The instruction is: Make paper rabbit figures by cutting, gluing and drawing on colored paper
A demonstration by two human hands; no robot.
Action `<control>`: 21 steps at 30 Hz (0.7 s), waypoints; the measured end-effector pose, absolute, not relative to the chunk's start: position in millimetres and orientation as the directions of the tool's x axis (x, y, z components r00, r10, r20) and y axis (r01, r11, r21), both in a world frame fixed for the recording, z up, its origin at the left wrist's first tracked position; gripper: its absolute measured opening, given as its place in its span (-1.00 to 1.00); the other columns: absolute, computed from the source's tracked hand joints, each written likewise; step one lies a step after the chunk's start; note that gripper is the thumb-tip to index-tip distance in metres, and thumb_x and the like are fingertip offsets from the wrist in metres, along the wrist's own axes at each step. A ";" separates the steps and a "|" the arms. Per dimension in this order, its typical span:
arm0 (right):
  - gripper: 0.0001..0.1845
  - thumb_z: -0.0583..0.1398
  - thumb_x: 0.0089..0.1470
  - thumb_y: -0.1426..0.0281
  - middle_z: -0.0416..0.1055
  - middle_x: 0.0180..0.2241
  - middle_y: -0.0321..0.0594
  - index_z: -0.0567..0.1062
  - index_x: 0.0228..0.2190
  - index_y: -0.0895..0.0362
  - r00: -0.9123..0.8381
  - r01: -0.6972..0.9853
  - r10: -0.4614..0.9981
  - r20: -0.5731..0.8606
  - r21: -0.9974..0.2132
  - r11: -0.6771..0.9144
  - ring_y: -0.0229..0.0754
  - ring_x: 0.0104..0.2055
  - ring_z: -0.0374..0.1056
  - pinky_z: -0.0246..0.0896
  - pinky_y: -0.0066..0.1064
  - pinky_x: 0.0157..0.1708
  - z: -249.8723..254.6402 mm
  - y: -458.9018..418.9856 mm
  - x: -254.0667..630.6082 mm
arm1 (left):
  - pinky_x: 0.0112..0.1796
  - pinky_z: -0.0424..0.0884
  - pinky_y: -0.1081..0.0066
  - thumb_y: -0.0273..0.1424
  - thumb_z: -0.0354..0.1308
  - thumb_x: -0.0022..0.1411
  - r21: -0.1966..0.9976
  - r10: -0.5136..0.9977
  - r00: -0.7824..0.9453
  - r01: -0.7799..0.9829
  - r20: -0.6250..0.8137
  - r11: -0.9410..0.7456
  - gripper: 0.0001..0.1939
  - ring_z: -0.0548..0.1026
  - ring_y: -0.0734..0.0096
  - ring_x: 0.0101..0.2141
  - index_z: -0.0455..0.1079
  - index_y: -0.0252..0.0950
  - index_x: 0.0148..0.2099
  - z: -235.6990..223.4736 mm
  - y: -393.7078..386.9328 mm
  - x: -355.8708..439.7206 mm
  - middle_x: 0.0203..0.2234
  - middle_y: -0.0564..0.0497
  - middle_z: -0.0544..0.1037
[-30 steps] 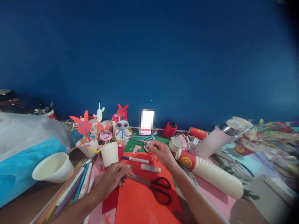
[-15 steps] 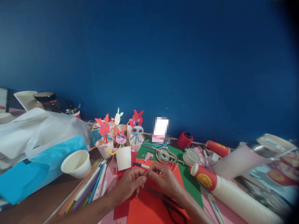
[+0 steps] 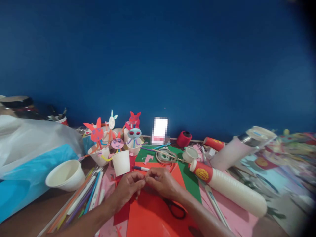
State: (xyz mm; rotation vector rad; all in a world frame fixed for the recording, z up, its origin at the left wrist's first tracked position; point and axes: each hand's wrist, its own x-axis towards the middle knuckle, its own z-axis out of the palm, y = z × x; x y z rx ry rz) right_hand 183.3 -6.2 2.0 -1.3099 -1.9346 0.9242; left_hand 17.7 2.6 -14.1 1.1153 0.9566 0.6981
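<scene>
Over the orange-red paper (image 3: 148,217), my left hand (image 3: 129,187) and my right hand (image 3: 160,181) meet fingertip to fingertip. Both are closed in a pinch; whatever lies between the fingers is too small to make out. Black-handled scissors (image 3: 175,209) lie on the paper under my right wrist. Just beyond my fingertips is a white marker with a dark end (image 3: 142,168). A white paper cup (image 3: 120,163) stands behind my left hand, with a pink paper face (image 3: 117,143) above its rim.
Several cups with paper animal figures (image 3: 96,133) stand at back left. Colored sticks and pens (image 3: 86,194) and an open paper bowl (image 3: 65,174) lie left. To the right are a stack of paper cups (image 3: 232,187), a white flask (image 3: 227,154) and a phone-like blurred screen (image 3: 160,131) behind.
The view has turned somewhat to the right, so the things on the table appear further left. My hands stay pinched together over the paper.
</scene>
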 end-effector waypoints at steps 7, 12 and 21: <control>-0.81 0.12 0.03 0.36 0.47 -0.35 -0.29 0.53 -0.34 0.06 -0.315 0.701 0.944 0.100 -0.646 0.302 -0.24 -0.32 0.33 0.14 -0.47 -0.33 35.9 11.9 242.3 | -0.73 0.07 0.60 -0.21 0.15 0.00 0.946 0.843 0.445 0.031 -0.302 0.322 -0.74 0.23 0.62 -0.76 0.25 -0.31 -0.50 -14.3 3.8 17.3 -0.77 0.17 0.31; -0.74 0.20 -0.09 0.33 0.47 -0.31 -0.27 0.49 -0.26 0.01 -0.218 0.929 0.976 -0.008 -0.308 0.205 -0.15 -0.30 0.35 0.11 -0.42 -0.35 35.3 14.2 263.6 | -0.73 0.06 0.60 -0.22 0.13 0.03 0.931 0.825 0.469 -0.018 -0.315 0.365 -0.76 0.23 0.63 -0.75 0.25 -0.30 -0.45 -16.1 4.2 16.3 -0.71 0.16 0.34; -0.84 0.12 -0.02 0.42 0.45 -0.33 -0.19 0.49 -0.37 0.09 -0.241 0.961 0.970 -0.017 -0.145 0.236 -0.13 -0.29 0.35 0.09 -0.41 -0.36 22.9 15.3 250.5 | -0.72 0.07 0.60 -0.26 0.08 0.07 0.953 0.832 0.491 -0.016 -0.257 0.303 -0.79 0.23 0.62 -0.73 0.23 -0.29 -0.46 -13.3 1.6 13.7 -0.73 0.15 0.33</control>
